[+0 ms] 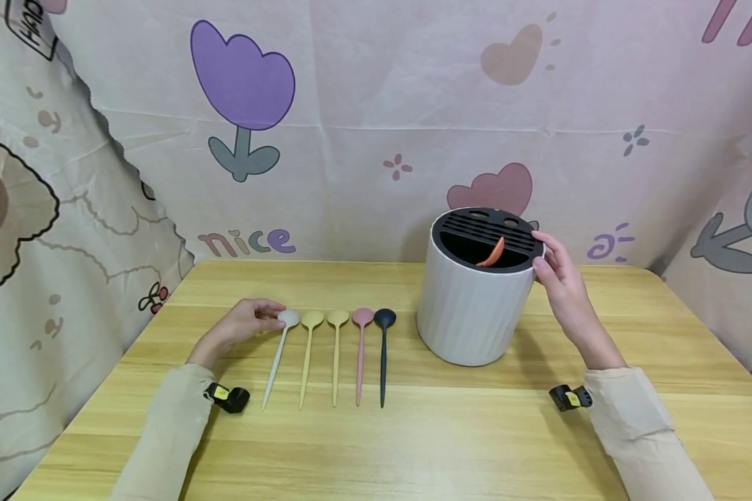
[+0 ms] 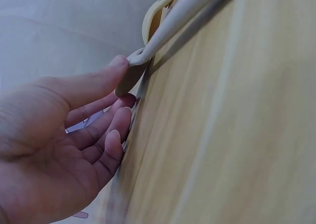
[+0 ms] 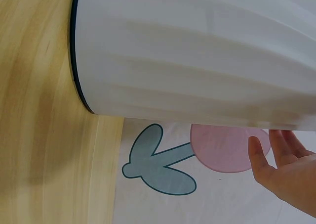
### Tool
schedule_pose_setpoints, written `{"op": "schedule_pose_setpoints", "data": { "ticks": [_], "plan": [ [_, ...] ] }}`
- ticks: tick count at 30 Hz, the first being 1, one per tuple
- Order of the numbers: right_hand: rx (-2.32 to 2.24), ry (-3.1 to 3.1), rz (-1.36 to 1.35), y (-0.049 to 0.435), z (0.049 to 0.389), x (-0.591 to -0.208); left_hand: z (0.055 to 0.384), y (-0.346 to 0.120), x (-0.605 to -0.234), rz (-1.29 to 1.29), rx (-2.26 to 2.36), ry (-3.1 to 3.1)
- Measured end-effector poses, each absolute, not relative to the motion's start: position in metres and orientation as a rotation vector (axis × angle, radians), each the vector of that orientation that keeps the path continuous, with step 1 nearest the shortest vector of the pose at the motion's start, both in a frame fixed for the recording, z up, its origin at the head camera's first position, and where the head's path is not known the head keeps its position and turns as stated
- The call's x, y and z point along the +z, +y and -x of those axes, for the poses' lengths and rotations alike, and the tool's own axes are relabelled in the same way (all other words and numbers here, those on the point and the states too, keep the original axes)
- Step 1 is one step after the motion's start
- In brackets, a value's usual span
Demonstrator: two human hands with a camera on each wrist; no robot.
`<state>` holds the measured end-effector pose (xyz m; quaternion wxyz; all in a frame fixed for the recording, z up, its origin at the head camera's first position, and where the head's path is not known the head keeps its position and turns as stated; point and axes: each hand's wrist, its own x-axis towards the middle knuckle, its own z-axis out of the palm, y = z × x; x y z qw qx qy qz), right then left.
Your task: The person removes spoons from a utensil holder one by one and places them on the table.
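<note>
My left hand (image 1: 248,319) pinches a white spoon (image 1: 278,365) at its bowl. In the left wrist view, the thumb lies against the bowl (image 2: 131,80) and the other fingers curve below it. To its right lie two yellow spoons (image 1: 308,358) in a row, then a pink spoon (image 1: 360,358) and a dark blue spoon (image 1: 384,358), bowls away from me. My right hand (image 1: 562,282) rests its fingertips and thumb at the right rim of a white ribbed utensil holder (image 1: 473,313) with a slotted black lid (image 1: 485,233). An orange utensil end (image 1: 493,253) sticks out of the large opening.
The wooden table (image 1: 439,438) carries everything. A patterned cloth (image 1: 363,90) hangs right behind its back edge and along both sides. Small black cameras sit on the left wrist (image 1: 228,398) and right wrist (image 1: 570,397).
</note>
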<state>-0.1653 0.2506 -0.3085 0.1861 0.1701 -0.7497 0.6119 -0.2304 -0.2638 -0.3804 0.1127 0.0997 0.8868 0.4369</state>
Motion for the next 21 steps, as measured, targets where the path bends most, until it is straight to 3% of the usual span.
{"op": "schedule_pose_setpoints", "data": {
  "ticks": [21],
  "plan": [
    [1.719,-2.111,-0.477,0.2507,0.1659,-0.3092,0.227,-0.2632,-0.3788,-0.324,1.273,2.598]
  ]
}}
